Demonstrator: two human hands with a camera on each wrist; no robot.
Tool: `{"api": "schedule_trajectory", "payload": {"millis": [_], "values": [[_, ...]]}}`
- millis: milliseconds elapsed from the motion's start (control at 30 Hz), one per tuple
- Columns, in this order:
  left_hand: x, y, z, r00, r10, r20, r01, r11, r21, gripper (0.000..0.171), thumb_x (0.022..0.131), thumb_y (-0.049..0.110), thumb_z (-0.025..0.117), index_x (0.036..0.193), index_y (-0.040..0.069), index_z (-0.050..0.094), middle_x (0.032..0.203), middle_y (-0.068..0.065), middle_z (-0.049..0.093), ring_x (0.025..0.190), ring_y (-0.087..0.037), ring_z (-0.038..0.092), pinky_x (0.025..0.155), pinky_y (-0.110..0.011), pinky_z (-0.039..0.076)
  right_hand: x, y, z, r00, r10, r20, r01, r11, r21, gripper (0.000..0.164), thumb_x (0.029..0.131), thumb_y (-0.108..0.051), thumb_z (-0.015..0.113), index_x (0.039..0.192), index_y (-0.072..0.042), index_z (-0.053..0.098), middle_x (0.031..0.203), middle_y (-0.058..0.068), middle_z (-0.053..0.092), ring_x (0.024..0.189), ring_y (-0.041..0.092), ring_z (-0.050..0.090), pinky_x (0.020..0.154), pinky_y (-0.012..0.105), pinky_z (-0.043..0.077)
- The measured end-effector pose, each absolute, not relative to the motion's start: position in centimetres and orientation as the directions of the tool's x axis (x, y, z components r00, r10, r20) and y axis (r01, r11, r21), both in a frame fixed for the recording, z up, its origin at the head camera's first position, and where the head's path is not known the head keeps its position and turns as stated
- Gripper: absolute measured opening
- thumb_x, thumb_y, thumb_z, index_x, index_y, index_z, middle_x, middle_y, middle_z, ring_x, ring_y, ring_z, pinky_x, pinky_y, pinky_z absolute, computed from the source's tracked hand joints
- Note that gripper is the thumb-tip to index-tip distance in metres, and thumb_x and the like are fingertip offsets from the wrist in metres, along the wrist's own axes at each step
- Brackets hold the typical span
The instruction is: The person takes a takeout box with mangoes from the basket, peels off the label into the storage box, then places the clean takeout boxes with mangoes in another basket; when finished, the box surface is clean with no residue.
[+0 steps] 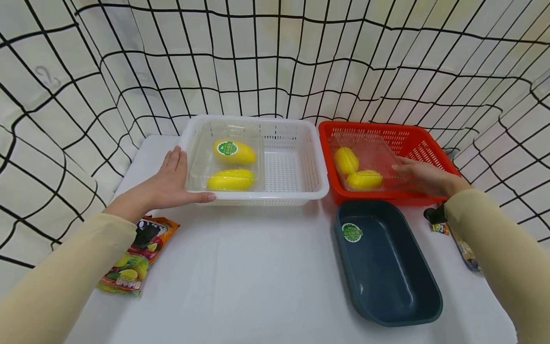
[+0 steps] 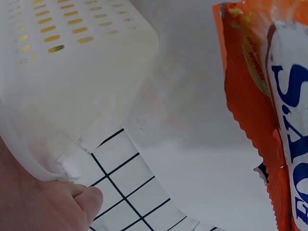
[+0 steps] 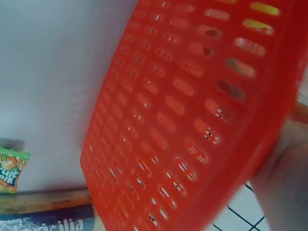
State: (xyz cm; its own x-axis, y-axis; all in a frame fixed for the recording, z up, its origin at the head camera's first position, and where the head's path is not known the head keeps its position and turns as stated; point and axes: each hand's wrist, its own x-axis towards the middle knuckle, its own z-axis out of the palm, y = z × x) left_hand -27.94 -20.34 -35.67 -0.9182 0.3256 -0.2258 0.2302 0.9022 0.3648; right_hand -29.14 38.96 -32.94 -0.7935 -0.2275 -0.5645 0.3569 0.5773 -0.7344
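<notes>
My left hand point(image 1: 169, 179) rests on the left front corner of a white plastic basket point(image 1: 296, 195). Its fingers lie straight along the left side, the thumb along the front rim. Inside that basket, at its left end, sits a clear plastic box point(image 1: 197, 162) with two yellow mango-like fruits point(image 1: 232, 180), one showing a green round label. My right hand point(image 1: 423, 177) reaches into a red slotted basket point(image 1: 429, 148) and grips the right end of another clear box point(image 1: 369, 145) holding two similar yellow fruits point(image 1: 364, 179). In the right wrist view, the red basket point(image 3: 144, 115) hides most of this hand.
A dark blue tub point(image 1: 386, 267) with a green label stands before the red basket. An orange snack bag point(image 1: 146, 243) lies under the left forearm. Near the right forearm lie a small packet point(image 3: 9, 168) and a long pack point(image 3: 48, 214). Black netting point(image 1: 258, 57) borders the table.
</notes>
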Motion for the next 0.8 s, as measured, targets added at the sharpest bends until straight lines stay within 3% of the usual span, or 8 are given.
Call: {"api": "schedule_trajectory", "payload": {"millis": [200, 367, 800], "values": [[-27.8, -20.4, -35.7, -0.918, 0.323, -0.231, 0.225, 0.902, 0.368, 0.139, 0.083, 0.068, 0.069, 0.154, -0.013, -0.020, 0.162, -0.036, -0.025, 0.152, -0.056, -0.015, 0.120, -0.072, 0.011, -29.3, 38.4, -33.7, -0.809, -0.197, -0.554, 0.304, 0.666, -0.681, 0.097, 0.105, -0.047, 0.052, 0.162, -0.014, -0.020, 0.168, 0.029, -0.006, 0.150, 0.054, 0.003, 0.120, 0.072, 0.017], [-27.7, -20.3, -35.5, -0.917, 0.327, -0.229, 0.228, 0.900, 0.372, 0.138, 0.084, 0.067, 0.069, 0.154, -0.013, -0.020, 0.162, -0.036, -0.025, 0.152, -0.056, -0.015, 0.120, -0.072, 0.011, -29.4, 38.1, -34.0, -0.824, -0.184, -0.536, 0.291, 0.674, -0.679, 0.099, 0.103, -0.048, 0.054, 0.163, -0.013, -0.017, 0.167, 0.029, -0.001, 0.150, 0.054, 0.006, 0.120, 0.072, 0.020], [-27.7, -20.5, -35.6, -0.914, 0.328, -0.240, 0.221, 0.897, 0.384, 0.139, 0.084, 0.068, 0.068, 0.153, -0.013, -0.020, 0.162, -0.035, -0.028, 0.151, -0.056, -0.018, 0.120, -0.072, 0.011, -28.8, 38.8, -33.0, -0.826, -0.136, -0.546, 0.220, 0.815, -0.536, 0.104, 0.100, -0.064, 0.049, 0.162, -0.014, -0.017, 0.165, 0.034, 0.001, 0.144, 0.058, 0.011, 0.116, 0.075, 0.024]]}}
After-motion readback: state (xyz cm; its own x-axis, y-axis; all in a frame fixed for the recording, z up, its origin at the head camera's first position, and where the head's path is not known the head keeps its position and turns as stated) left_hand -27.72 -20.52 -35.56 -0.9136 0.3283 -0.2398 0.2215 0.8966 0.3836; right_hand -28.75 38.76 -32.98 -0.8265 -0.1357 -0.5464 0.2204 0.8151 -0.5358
